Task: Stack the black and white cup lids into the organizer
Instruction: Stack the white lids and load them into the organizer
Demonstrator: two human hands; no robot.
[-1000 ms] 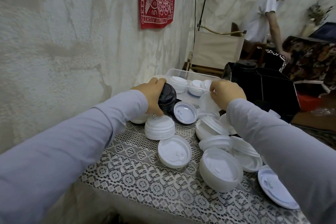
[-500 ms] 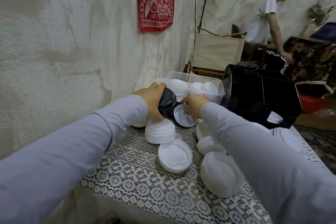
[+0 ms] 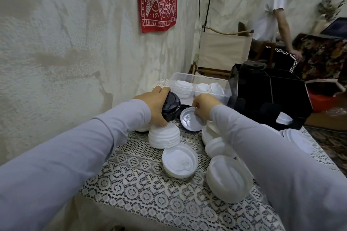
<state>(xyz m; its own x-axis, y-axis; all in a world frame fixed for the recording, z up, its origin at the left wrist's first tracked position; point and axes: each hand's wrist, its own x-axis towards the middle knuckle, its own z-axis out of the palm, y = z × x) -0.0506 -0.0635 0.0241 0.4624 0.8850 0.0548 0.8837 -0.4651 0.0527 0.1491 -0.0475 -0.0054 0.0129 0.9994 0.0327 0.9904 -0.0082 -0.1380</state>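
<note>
Moved: the right grip [image 3: 204, 106] has come down from beside the clear bin [image 3: 199, 80] onto the tilted white lid [image 3: 190, 121]. The left grip [image 3: 155, 108] hasn't budged from the black lid stack [image 3: 171, 108].
Left grip: fingers and thumb are wrapped round the black lid stack, which is tipped on its side at the far left of the desk [image 3: 142, 180].
Right grip: narrow, with the fingertips curled on the upper rim of the tilted white lid. That lid leans just right of the black stack.
Below the left grip: a white lid stack [image 3: 164, 137] sits dome-up on the lace cloth, touching the thumb.
Near edge: one upturned white lid [image 3: 180, 160], and beside it a thicker upturned pile [image 3: 229, 179] partly under the right sleeve.
Clear bin: at the back, with more white lids inside.
Organizer [image 3: 270, 97]: black and divided, to the right of the bin. A dark lid pile [image 3: 253, 65] rises from a rear compartment and a single white lid [image 3: 284, 118] shows in a front one.
Background: a person [image 3: 272, 9] in a white shirt stands well behind the desk.
</note>
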